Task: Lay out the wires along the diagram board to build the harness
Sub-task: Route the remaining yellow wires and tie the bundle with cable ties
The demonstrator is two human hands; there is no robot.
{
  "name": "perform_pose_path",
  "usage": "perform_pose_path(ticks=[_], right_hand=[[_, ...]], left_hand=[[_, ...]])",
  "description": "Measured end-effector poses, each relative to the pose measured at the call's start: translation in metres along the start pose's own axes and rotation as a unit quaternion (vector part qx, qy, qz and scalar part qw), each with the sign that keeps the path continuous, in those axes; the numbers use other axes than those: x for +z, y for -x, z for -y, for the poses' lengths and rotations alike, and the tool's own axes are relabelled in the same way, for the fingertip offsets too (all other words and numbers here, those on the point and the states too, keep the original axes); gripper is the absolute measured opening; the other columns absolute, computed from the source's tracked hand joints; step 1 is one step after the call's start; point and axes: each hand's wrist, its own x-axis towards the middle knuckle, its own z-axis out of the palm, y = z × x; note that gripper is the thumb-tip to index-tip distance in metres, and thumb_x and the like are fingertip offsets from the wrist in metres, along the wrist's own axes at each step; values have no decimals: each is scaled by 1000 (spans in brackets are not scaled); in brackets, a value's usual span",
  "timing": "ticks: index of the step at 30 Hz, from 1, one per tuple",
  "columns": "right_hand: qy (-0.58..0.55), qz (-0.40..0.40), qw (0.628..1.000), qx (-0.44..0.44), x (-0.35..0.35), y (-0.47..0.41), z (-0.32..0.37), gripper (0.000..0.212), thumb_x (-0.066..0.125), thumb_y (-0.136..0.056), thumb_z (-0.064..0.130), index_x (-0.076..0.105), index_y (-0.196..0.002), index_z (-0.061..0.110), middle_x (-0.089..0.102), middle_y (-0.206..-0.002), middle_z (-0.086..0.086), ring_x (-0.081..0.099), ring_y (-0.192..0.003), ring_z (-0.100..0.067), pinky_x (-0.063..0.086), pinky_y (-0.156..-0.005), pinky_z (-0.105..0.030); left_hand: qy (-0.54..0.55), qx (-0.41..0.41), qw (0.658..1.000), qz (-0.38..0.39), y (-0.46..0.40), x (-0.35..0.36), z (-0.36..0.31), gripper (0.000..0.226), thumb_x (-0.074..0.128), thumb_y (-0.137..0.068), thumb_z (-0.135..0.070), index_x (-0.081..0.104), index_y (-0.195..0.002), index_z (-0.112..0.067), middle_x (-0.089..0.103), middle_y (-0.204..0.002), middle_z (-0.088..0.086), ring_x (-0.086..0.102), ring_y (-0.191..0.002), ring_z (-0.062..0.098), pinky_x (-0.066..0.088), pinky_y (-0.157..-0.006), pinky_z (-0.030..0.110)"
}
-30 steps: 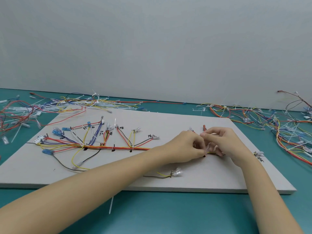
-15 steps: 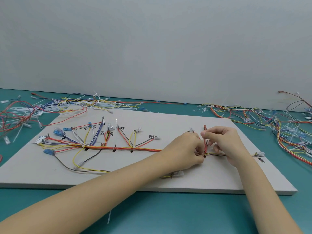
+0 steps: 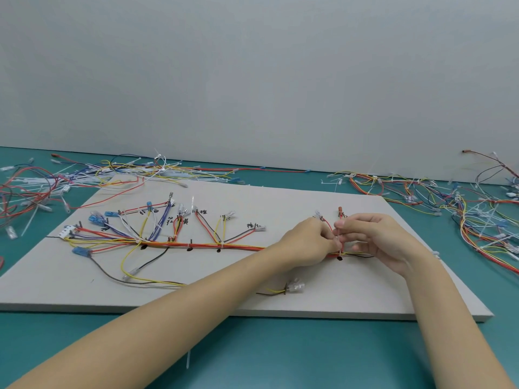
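Table: a teal table point(image 3: 252, 360) carries everything, with a plain grey wall behind it.
Diagram board: the pale grey diagram board point(image 3: 280, 197) lies flat on the table, with handwritten labels and dark pegs marking the branch points.
Loose wires: tangled loose wires point(image 3: 449, 203) lie off the board at the far right, and a second heap of spare wires point(image 3: 56, 181) lies at the far left, its strands reaching the board's far-left corner.
Harness: the harness trunk point(image 3: 224, 245) runs left to right across the middle of the board, orange, red and yellow strands bunched together; branches fan up to blue terminals point(image 3: 97, 219) and clear ones on the left half.
Left hand: the left hand point(image 3: 306, 242) sits on the trunk near its right end, fingers curled and pinching the bundle.
Right hand: the right hand point(image 3: 376, 240) is just beside it, almost touching, thumb and forefinger pinching a thin white cable tie point(image 3: 339, 242) that stands up from the trunk.
Stray lead: a short yellow-and-brown lead with a clear connector point(image 3: 295, 286) lies loose on the board near its front edge.
Step in hand: it looks like binding the right-hand section of the trunk at a peg.
Next move: probably drawing the tie snug while the left hand holds the strands bunched, without dragging the red branch point(image 3: 340, 213) off its mark.
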Motion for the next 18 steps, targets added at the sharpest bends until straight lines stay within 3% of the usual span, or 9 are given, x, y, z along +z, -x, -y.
perform_pose_path(ticks=[5,10,18], right_hand=[[-10,10,1000,16,-1,2,3,11,66,-82,0,72,-74,3,72,-83,-16,70,-66,-18,48,-45,-19],[34,39,998,30,-2,4,4,5,74,-75,7,74,-71,10,71,-80,-17,68,-68,-19,47,-50,-19],[34,23,999,15,3,4,3,7,75,-75,9,73,-69,11,70,-76,-17,65,-65,-21,46,-51,-20]], left_hand=[[27,-23,999,3,-2,2,-2,20,66,-90,-25,66,-72,-18,47,-63,-5,42,-65,16,32,-65,28],[57,-28,998,8,-1,-3,-5,14,64,-91,-18,66,-79,-11,42,-59,-3,36,-54,10,28,-47,20],[56,-31,998,20,1,-5,-7,15,63,-92,-18,64,-80,-8,40,-64,2,34,-58,14,26,-53,26]])
